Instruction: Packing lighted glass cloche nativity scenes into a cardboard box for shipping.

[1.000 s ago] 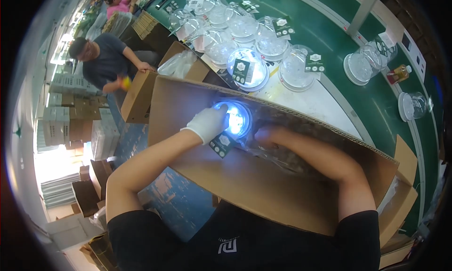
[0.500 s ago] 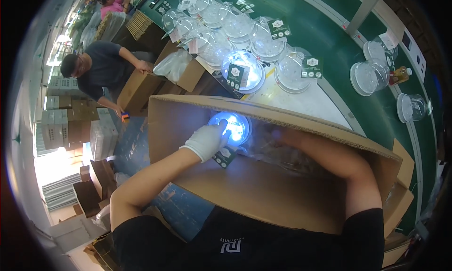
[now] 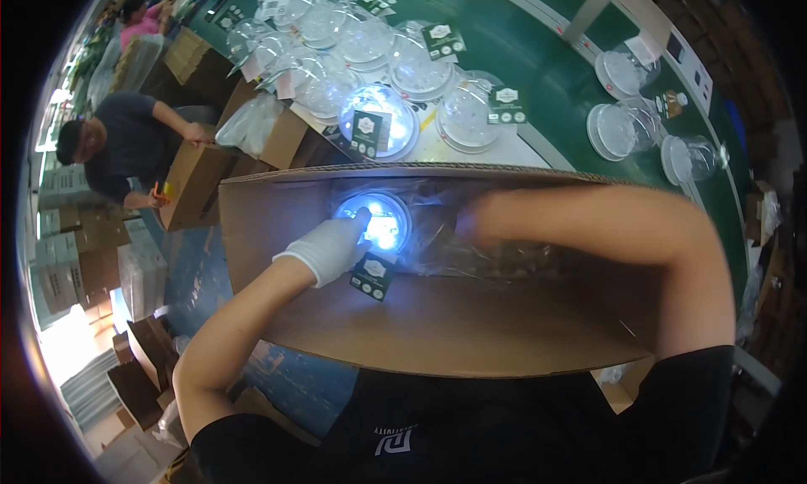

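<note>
1. While the left hand in a white knit glove (image 3: 326, 247) has stayed at the clear round plastic piece glowing bluish white (image 3: 382, 223), the bare right arm (image 3: 601, 223) has swung up, and its forearm now lies almost level across the far right of the long brown cardboard box (image 3: 471, 333).
2. The glowing piece is inside the box, toward its left end, beside crinkled clear plastic film (image 3: 437, 261); its place in the box looks little altered, so I judge that the left hand is steadying it while the right arm does the moving.
3. The left grip is closed on the piece's left side, one digit lying over the lit face; the other fingers are mostly hidden. A dark green rectangular card (image 3: 372, 276) hangs just below the glove.
4. The bare right hand (image 3: 479, 222) is blurred above the film; I cannot tell whether its fingers are spread or holding anything.
</note>
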Demonstrator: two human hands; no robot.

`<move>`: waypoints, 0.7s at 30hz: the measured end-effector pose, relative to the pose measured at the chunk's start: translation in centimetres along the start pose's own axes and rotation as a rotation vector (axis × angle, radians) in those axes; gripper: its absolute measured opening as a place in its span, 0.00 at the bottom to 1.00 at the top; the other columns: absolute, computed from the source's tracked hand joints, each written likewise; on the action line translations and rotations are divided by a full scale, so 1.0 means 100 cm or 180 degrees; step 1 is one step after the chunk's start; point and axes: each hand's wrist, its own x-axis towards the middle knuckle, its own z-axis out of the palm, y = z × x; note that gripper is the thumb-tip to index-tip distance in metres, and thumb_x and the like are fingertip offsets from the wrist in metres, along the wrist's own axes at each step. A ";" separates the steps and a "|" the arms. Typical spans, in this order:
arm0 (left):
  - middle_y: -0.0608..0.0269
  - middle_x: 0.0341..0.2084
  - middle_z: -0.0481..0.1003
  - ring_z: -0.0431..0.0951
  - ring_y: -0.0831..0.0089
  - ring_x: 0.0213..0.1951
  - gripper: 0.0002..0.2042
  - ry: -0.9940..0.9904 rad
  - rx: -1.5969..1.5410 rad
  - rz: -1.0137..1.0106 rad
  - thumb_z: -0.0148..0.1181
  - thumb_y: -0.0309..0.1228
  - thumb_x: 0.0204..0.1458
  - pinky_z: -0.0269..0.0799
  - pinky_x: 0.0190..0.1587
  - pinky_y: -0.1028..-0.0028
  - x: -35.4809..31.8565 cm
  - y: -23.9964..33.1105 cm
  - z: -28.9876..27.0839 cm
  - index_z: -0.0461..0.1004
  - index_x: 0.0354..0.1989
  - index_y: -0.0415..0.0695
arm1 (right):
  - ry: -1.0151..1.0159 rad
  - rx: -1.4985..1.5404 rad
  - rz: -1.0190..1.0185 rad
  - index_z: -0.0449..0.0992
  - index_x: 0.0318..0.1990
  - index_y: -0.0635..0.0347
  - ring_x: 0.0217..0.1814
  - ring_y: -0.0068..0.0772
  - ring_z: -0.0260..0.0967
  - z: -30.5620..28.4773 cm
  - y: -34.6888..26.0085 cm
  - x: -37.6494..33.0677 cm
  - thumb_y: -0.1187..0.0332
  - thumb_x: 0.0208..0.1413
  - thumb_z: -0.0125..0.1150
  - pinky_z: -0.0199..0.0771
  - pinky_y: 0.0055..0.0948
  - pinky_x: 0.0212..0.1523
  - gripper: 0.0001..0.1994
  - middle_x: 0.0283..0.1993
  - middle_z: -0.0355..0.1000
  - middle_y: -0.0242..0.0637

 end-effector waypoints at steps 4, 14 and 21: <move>0.35 0.44 0.76 0.77 0.38 0.46 0.17 -0.0094 0.0074 0.0033 0.51 0.36 0.64 0.72 0.49 0.50 0.008 0.007 -0.006 0.66 0.55 0.37 | -0.0104 0.0318 -0.0524 0.77 0.42 0.65 0.43 0.51 0.77 -0.104 -0.060 -0.176 0.68 0.63 0.52 0.78 0.45 0.42 0.10 0.42 0.77 0.49; 0.34 0.45 0.76 0.76 0.37 0.48 0.16 0.0144 -0.0081 -0.0462 0.56 0.32 0.59 0.71 0.50 0.47 -0.001 0.008 0.020 0.68 0.52 0.38 | 0.4184 0.1163 0.2650 0.75 0.52 0.62 0.47 0.38 0.74 0.040 0.255 -0.339 0.61 0.62 0.58 0.73 0.36 0.49 0.17 0.45 0.77 0.41; 0.32 0.46 0.75 0.76 0.35 0.48 0.19 0.0443 -0.0220 -0.0397 0.61 0.37 0.58 0.72 0.52 0.50 -0.004 0.023 0.020 0.66 0.51 0.37 | 0.3496 0.1662 0.3386 0.66 0.67 0.55 0.67 0.55 0.64 0.222 0.316 -0.306 0.42 0.62 0.56 0.66 0.48 0.65 0.34 0.68 0.64 0.54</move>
